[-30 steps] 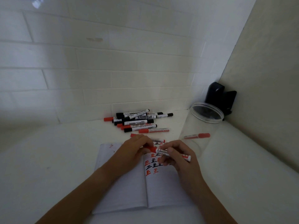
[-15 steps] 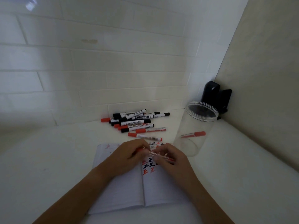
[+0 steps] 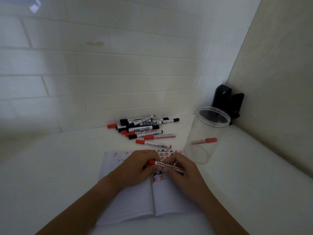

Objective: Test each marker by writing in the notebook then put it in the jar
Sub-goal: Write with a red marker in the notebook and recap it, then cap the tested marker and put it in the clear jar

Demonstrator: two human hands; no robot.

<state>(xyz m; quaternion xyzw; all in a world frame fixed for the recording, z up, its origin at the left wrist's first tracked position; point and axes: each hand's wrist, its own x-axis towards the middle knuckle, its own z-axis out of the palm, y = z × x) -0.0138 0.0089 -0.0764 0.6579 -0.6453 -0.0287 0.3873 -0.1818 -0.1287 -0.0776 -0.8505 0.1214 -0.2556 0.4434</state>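
Note:
An open notebook (image 3: 128, 206) lies in front of me, with red and black test marks on its right page. Over it both hands hold one red whiteboard marker (image 3: 166, 165) lying level. My left hand (image 3: 137, 167) grips its red cap end, and my right hand (image 3: 183, 170) pinches the white barrel. The clear plastic jar (image 3: 203, 133) stands to the right of the notebook with one red marker (image 3: 204, 141) inside. A pile of several black and red markers (image 3: 142, 128) lies behind the notebook, and one red marker (image 3: 153, 144) lies apart, nearer the page.
A black object (image 3: 227, 102) sits in the corner behind the jar. A white tiled wall runs along the back and a beige wall stands on the right. The white tabletop (image 3: 50, 167) stretches out to the left.
The cap in my left hand and the barrel in my right have come together, and the marker now lies level between both hands. The view has shifted slightly.

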